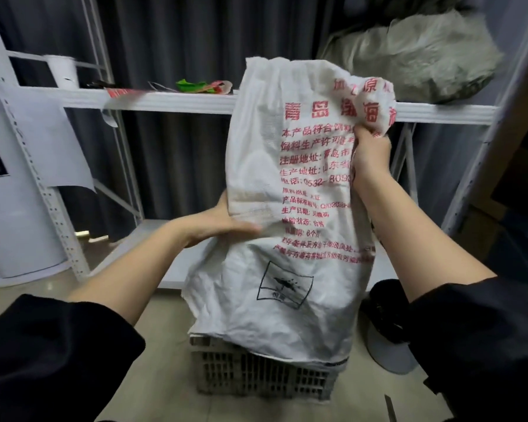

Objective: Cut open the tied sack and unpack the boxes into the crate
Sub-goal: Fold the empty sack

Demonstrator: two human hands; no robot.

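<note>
A white woven sack [290, 208] with red print hangs upright in front of me, limp and creased. Its lower end drapes over a pale slatted plastic crate [256, 376] on the floor. My right hand [371, 153] grips a bunched fold near the sack's upper right corner. My left hand [223, 223] holds the sack's left edge at mid height, thumb on the front. The sack covers the crate's inside, so I see no boxes. A blade tip [389, 409] shows at the bottom edge, right of the crate.
A white metal shelf rack [171, 100] stands behind the sack, with green and red scraps [195, 86] and a white roll [62, 71] on it. A bulky grey sack [424, 56] lies on the shelf at the right. A dark cap [387, 336] lies on the floor.
</note>
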